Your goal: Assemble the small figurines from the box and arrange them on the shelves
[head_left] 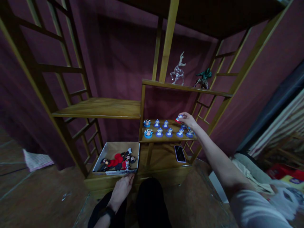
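Observation:
My right hand (187,119) reaches out to the small middle shelf (152,138) and pinches a little figurine with a red base (178,118) at the shelf's back right. Several small figurines on blue bases (159,132) stand in two rows on that shelf. My left hand (122,189) rests with bent fingers on the front edge of the lowest shelf, just below a white box (102,154) that holds several red and black figurines (117,161).
A phone (180,154) lies flat on the lowest shelf under the figurine shelf. A glass deer (178,70) and a green figure (203,78) stand on the upper right shelf. The wide left shelf (99,108) is bare. Bags and fabric (282,177) lie at the right.

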The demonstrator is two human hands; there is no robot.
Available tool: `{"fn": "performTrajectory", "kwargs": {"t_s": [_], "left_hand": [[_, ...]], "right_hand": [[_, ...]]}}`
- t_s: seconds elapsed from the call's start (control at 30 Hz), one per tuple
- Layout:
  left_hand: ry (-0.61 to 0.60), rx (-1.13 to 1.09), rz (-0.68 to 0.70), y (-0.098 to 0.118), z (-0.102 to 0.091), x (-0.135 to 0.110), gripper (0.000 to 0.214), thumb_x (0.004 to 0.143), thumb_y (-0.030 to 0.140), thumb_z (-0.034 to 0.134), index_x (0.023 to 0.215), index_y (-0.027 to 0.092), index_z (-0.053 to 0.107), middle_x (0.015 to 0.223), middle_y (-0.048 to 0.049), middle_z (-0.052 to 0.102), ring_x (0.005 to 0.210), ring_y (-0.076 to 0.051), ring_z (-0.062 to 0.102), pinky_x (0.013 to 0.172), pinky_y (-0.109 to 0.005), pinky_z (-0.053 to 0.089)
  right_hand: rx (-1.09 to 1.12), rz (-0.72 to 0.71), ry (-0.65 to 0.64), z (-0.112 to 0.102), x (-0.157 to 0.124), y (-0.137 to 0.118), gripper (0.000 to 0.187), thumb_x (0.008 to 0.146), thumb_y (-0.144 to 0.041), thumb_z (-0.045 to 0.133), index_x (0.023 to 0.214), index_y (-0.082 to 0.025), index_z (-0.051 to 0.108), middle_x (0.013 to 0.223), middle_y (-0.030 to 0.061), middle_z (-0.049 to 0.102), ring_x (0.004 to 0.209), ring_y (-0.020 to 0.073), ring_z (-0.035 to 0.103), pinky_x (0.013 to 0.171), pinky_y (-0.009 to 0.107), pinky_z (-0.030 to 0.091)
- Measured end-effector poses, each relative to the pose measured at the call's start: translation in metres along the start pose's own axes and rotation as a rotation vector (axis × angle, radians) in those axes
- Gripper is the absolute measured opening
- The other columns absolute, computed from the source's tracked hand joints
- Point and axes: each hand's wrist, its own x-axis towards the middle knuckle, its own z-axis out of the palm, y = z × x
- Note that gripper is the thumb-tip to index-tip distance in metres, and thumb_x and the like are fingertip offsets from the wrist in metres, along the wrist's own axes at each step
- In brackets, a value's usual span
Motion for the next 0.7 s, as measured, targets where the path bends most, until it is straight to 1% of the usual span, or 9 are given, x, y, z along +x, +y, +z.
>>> {"fn": "performTrajectory", "kwargs": {"t_s": [0.07, 0.1, 0.17, 0.23, 0.3, 0.37, 0.5, 0.6, 0.7], "left_hand": [[0.009, -0.003, 0.022, -0.002, 0.004, 0.003, 0.035, 0.092, 0.03, 0.026, 0.108, 0.024, 0.057, 0.108, -0.0038, 0.066, 0.1, -0.017, 0.061, 0.086, -0.029, 0.043], [0.005, 0.0, 0.03, -0.002, 0.005, 0.003, 0.036, 0.093, 0.03, 0.025, 0.108, 0.025, 0.057, 0.108, -0.0037, 0.066, 0.1, -0.017, 0.061, 0.085, -0.029, 0.043], [-0.013, 0.014, 0.047, -0.002, 0.005, 0.003, 0.036, 0.093, 0.03, 0.025, 0.107, 0.025, 0.057, 0.107, -0.0039, 0.066, 0.1, -0.017, 0.06, 0.085, -0.028, 0.042], [-0.038, 0.031, 0.06, -0.001, 0.004, 0.002, 0.035, 0.092, 0.029, 0.025, 0.107, 0.025, 0.057, 0.104, -0.0051, 0.066, 0.099, -0.017, 0.06, 0.083, -0.027, 0.042], [-0.036, 0.032, 0.074, -0.003, 0.005, 0.002, 0.035, 0.092, 0.028, 0.026, 0.107, 0.023, 0.057, 0.102, -0.0064, 0.067, 0.098, -0.017, 0.061, 0.083, -0.026, 0.042], [-0.008, 0.012, 0.098, -0.007, 0.008, 0.003, 0.036, 0.092, 0.029, 0.025, 0.107, 0.023, 0.057, 0.101, -0.0068, 0.067, 0.098, -0.017, 0.061, 0.083, -0.027, 0.042], [0.024, -0.024, 0.131, -0.015, 0.016, 0.007, 0.035, 0.092, 0.028, 0.026, 0.107, 0.023, 0.057, 0.105, -0.0059, 0.066, 0.101, -0.017, 0.06, 0.086, -0.028, 0.041], [0.015, -0.013, 0.118, -0.014, 0.017, 0.008, 0.035, 0.092, 0.027, 0.026, 0.107, 0.023, 0.057, 0.105, -0.0059, 0.066, 0.1, -0.017, 0.06, 0.086, -0.027, 0.041], [-0.01, 0.007, 0.115, -0.011, 0.014, 0.008, 0.034, 0.092, 0.028, 0.027, 0.106, 0.023, 0.057, 0.107, -0.0058, 0.066, 0.1, -0.017, 0.06, 0.084, -0.027, 0.042]], "right_hand": [[-0.154, 0.021, -0.003, 0.003, 0.016, 0.015, 0.032, 0.051, -0.013, 0.071, 0.081, -0.016, 0.062, 0.056, -0.0064, 0.055, 0.051, 0.0076, 0.049, 0.055, 0.021, 0.042], [-0.247, 0.028, -0.024, 0.005, 0.022, 0.021, 0.031, 0.05, -0.01, 0.071, 0.079, -0.016, 0.063, 0.056, -0.0065, 0.055, 0.051, 0.0074, 0.048, 0.055, 0.021, 0.041], [-0.428, 0.06, -0.088, 0.007, 0.03, 0.031, 0.03, 0.05, -0.007, 0.07, 0.077, -0.017, 0.063, 0.057, -0.0064, 0.056, 0.053, 0.0072, 0.048, 0.057, 0.02, 0.042], [-0.525, 0.11, -0.162, 0.008, 0.035, 0.038, 0.03, 0.049, -0.005, 0.071, 0.075, -0.017, 0.064, 0.057, -0.0062, 0.057, 0.054, 0.0073, 0.049, 0.058, 0.019, 0.042], [-0.544, 0.162, -0.222, 0.008, 0.038, 0.043, 0.028, 0.049, -0.006, 0.073, 0.074, -0.016, 0.064, 0.054, -0.006, 0.056, 0.051, 0.0075, 0.05, 0.055, 0.019, 0.043], [-0.542, 0.202, -0.262, 0.008, 0.039, 0.046, 0.026, 0.051, -0.01, 0.074, 0.075, -0.015, 0.064, 0.052, -0.0055, 0.056, 0.049, 0.0077, 0.05, 0.052, 0.018, 0.044], [-0.507, 0.272, -0.331, 0.008, 0.041, 0.047, 0.023, 0.059, -0.015, 0.073, 0.08, -0.014, 0.063, 0.058, -0.0028, 0.06, 0.051, 0.0081, 0.054, 0.054, 0.018, 0.047], [-0.539, 0.277, -0.337, 0.008, 0.041, 0.045, 0.022, 0.062, -0.014, 0.071, 0.082, -0.013, 0.063, 0.062, -0.0014, 0.062, 0.053, 0.008, 0.055, 0.055, 0.018, 0.048], [-0.579, 0.265, -0.328, 0.01, 0.04, 0.042, 0.022, 0.063, -0.013, 0.069, 0.084, -0.013, 0.064, 0.062, -0.0015, 0.062, 0.053, 0.008, 0.054, 0.054, 0.018, 0.047]]}}
